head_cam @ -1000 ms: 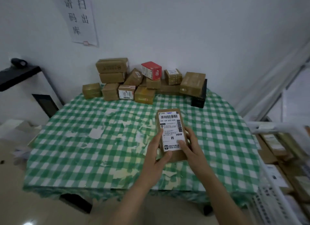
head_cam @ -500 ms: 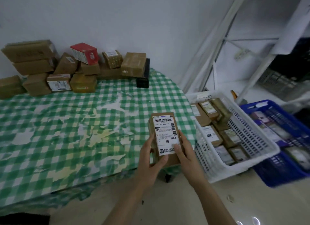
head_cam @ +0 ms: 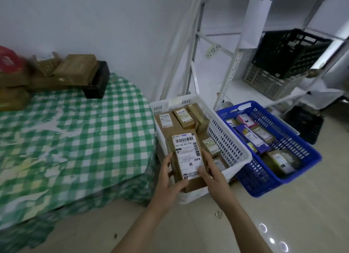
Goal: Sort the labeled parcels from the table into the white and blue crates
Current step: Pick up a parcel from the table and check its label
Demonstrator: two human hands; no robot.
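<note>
A brown labeled parcel (head_cam: 186,152) with a white barcode label is held upright over the near end of the white crate (head_cam: 229,141). My left hand (head_cam: 168,179) grips its left edge and lower corner. My right hand (head_cam: 212,172) grips its right edge, thumb on the label. The white crate on the floor holds several brown labeled boxes. To its right the blue crate (head_cam: 294,174) holds several parcels, some coloured. More parcels (head_cam: 75,67) are piled at the back of the green checked table (head_cam: 75,139).
A white metal shelf rack (head_cam: 232,64) stands behind the crates, with a black crate (head_cam: 289,52) and a grey crate on its shelf. A black box (head_cam: 97,83) sits by the parcel pile. Pale floor lies in front of the crates.
The view has swung right from the table toward the crates. Both hands have carried the parcel off the table edge to above the white crate.
</note>
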